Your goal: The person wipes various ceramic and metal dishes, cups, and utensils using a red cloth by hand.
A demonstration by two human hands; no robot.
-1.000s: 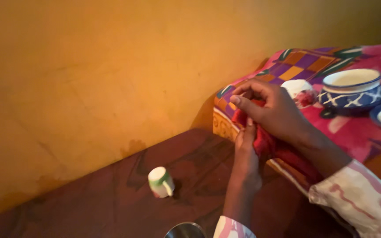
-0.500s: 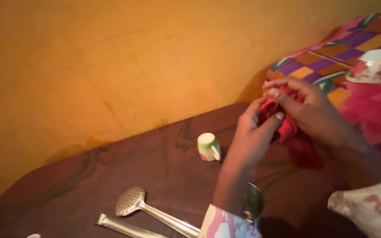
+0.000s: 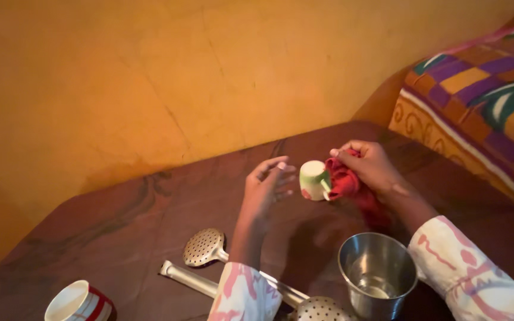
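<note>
A small white cup with a green band [image 3: 313, 180] lies tipped on the dark brown floor [image 3: 126, 220]. My left hand [image 3: 267, 188] hovers just left of the cup, fingers spread, holding nothing. My right hand [image 3: 369, 168] is closed around a crumpled red cloth [image 3: 350, 185], which sits right beside the cup on its right side. Both of my sleeves are white with pink and blue patterning.
A steel tumbler [image 3: 378, 282] stands near my right forearm. Two perforated steel ladles [image 3: 204, 247] [image 3: 319, 310] lie in front of me. A red-striped white mug [image 3: 78, 303] sits at bottom left. A patterned cloth [image 3: 484, 101] covers a raised surface at right, below the orange wall [image 3: 150, 77].
The view swung left and down. My hands came off the patterned cloth down to the floor; the left hand let go of the red cloth and opened beside the small cup.
</note>
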